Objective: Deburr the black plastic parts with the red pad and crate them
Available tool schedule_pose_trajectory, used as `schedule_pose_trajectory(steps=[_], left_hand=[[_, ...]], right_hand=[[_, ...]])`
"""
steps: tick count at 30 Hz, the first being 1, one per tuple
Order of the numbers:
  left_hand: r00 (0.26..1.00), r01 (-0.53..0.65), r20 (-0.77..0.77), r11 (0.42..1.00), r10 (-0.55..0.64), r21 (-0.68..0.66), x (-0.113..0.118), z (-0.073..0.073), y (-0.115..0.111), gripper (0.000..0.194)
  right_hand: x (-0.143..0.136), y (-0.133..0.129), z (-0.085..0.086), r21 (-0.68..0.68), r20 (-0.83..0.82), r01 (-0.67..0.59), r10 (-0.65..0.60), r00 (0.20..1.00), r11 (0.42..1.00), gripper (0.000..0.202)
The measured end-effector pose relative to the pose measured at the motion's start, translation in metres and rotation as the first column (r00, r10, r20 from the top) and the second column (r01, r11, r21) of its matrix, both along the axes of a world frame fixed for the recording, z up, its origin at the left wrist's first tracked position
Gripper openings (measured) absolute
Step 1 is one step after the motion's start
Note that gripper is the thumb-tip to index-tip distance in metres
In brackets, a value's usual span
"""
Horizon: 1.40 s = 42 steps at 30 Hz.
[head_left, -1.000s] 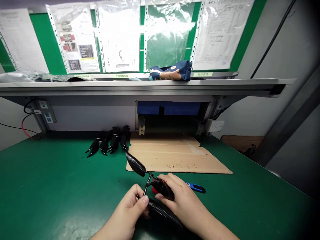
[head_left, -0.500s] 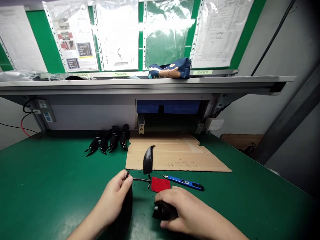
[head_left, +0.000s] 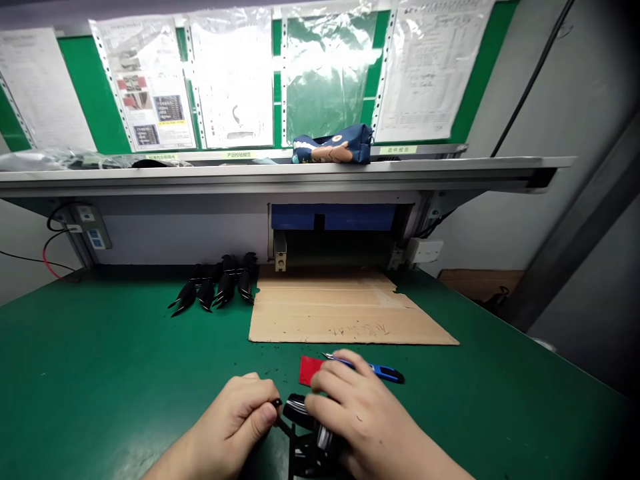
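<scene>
My left hand is closed, thumb and fingers pinching the end of a thin black plastic stem. Glossy, curved black plastic pieces join or lie against that stem, just right of the left thumb. My right hand curls over these pieces from above and covers much of them; its thumb is hidden. Beyond the right fingers lie a small red square and a blue utility knife, each partly covered by that hand.
A flat cardboard sheet lies on the green tabletop. Several black curved parts rest in a row to its left. A shelf spans the back, with a blue pouch on top. Small black crumbs dot the table.
My left hand has moved down and right with the stem, whose upright leaf-like blade no longer stands up. The right hand has come over the red square and knife, fingers now above the black pieces.
</scene>
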<state>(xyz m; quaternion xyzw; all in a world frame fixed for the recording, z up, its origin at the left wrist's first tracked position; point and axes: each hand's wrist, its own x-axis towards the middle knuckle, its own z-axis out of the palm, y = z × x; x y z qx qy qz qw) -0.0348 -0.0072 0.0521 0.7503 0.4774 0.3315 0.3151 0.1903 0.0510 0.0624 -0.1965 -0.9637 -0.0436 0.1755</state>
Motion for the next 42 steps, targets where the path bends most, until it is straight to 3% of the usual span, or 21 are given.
schedule_pose_trajectory(steps=[2, 5, 8, 10, 12, 14, 17, 20, 23, 25, 27, 29, 30, 31, 35, 42], left_hand=[[0.993, 0.013, 0.115, 0.996, -0.004, -0.083, 0.002, -0.001, 0.002, 0.043], [0.936, 0.026, 0.345, 0.966, 0.067, -0.258, 0.006, -0.006, 0.01, 0.043], [0.826, -0.003, 0.494, 0.878, 0.272, -0.478, 0.007, -0.013, 0.018, 0.044], [0.686, -0.078, 0.55, 0.801, 0.475, -0.594, 0.007, -0.017, 0.02, 0.043], [0.546, -0.155, 0.614, 0.788, 0.571, -0.596, 0.008, -0.017, 0.02, 0.04], [0.5, -0.141, 0.701, 0.846, 0.509, -0.514, 0.012, -0.014, 0.018, 0.034], [0.502, 0.095, 0.808, 0.909, 0.308, -0.405, 0.023, -0.012, 0.012, 0.024], [0.493, 0.303, 0.857, 0.895, 0.147, -0.328, 0.031, -0.015, 0.008, 0.021], [0.554, 0.358, 0.828, 0.874, 0.084, -0.328, 0.031, -0.023, 0.008, 0.027], [0.66, 0.245, 0.739, 0.891, 0.136, -0.383, 0.028, -0.028, 0.01, 0.032], [0.783, -0.056, 0.558, 0.925, 0.274, -0.376, 0.026, -0.029, 0.011, 0.045], [0.827, -0.376, 0.359, 0.901, 0.432, -0.218, 0.023, -0.026, 0.01, 0.075], [0.837, -0.453, 0.29, 0.885, 0.464, -0.109, 0.022, -0.024, 0.009, 0.084], [0.859, -0.462, 0.244, 0.887, 0.451, -0.012, 0.021, -0.021, 0.009, 0.081], [0.938, -0.32, 0.189, 0.937, 0.292, 0.14, 0.019, -0.013, 0.007, 0.016], [0.845, -0.332, 0.458, 0.942, 0.275, 0.048, 0.021, -0.017, 0.009, 0.031]], right_hand=[[-0.004, -0.002, -0.01, -0.056, -0.005, -0.024, 0.024, 1.0, 0.998, 0.01], [-0.004, 0.002, -0.023, -0.065, -0.077, 0.114, -0.119, 0.99, 0.991, 0.013], [0.003, 0.011, -0.025, -0.037, -0.183, 0.34, -0.341, 0.922, 0.94, 0.016], [0.009, 0.018, -0.021, -0.054, -0.281, 0.472, -0.467, 0.839, 0.88, 0.009], [0.012, 0.02, -0.016, -0.13, -0.379, 0.506, -0.514, 0.769, 0.853, 0.014], [0.009, 0.016, -0.013, -0.21, -0.419, 0.408, -0.459, 0.784, 0.889, 0.022], [0.0, 0.005, -0.015, -0.212, -0.34, 0.247, -0.308, 0.888, 0.946, 0.021], [-0.006, 0.001, -0.021, -0.136, -0.235, 0.196, -0.223, 0.946, 0.971, 0.045], [-0.006, 0.005, -0.026, -0.09, -0.163, 0.16, -0.173, 0.971, 0.983, 0.045], [-0.006, 0.007, -0.029, -0.064, -0.113, 0.159, -0.166, 0.98, 0.985, 0.035], [-0.007, 0.006, -0.03, -0.026, -0.063, 0.164, -0.165, 0.984, 0.986, 0.033], [-0.009, 0.004, -0.032, 0.011, -0.01, 0.154, -0.154, 0.988, 0.988, 0.038], [-0.01, 0.002, -0.032, 0.021, 0.012, 0.143, -0.143, 0.99, 0.99, 0.04], [-0.01, 0.001, -0.033, 0.021, 0.029, 0.133, -0.134, 0.991, 0.991, 0.042], [-0.012, 0.0, -0.03, -0.102, 0.032, 0.103, -0.101, 0.994, 0.989, 0.034], [-0.01, -0.004, -0.014, -0.467, -0.104, 0.027, -0.085, 0.991, 0.884, 0.034]])
